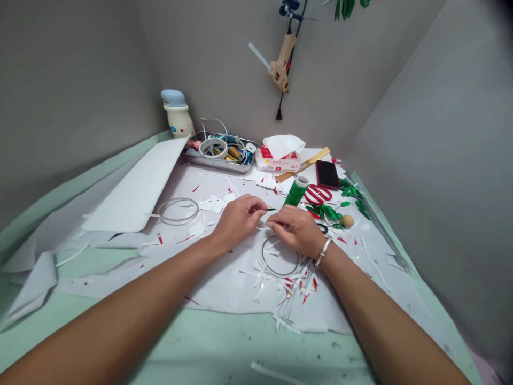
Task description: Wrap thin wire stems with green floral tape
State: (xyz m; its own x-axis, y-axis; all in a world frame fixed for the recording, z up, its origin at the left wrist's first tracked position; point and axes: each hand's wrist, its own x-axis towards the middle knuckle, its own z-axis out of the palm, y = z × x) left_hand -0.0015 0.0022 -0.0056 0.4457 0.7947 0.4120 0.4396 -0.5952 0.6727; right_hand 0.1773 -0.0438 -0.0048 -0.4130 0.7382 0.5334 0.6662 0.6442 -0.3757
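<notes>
Over the paper-covered table, my left hand (239, 218) pinches a thin dark green piece (271, 209) that sticks out from its fingertips towards the right. Close beside it, my right hand (298, 229) has thumb and fingers pressed together; whatever they hold is too small to make out. A spool of green thread (295, 193) stands tilted just behind my right hand. Below that hand lies a clear ring (262, 255). Red-handled scissors (318, 194) and a pile of shiny green leaf-shaped pieces (326, 212) are to its right, with a round wooden bead (347, 221).
At the back are a metal tray (218, 163) of spools and tape, a tissue pack (278, 160) and a phone (327, 175). A white sheet (136, 184) and another ring (178, 210) lie left. Paper scraps (296, 286) litter the front. A glue gun (281, 64) hangs on the wall.
</notes>
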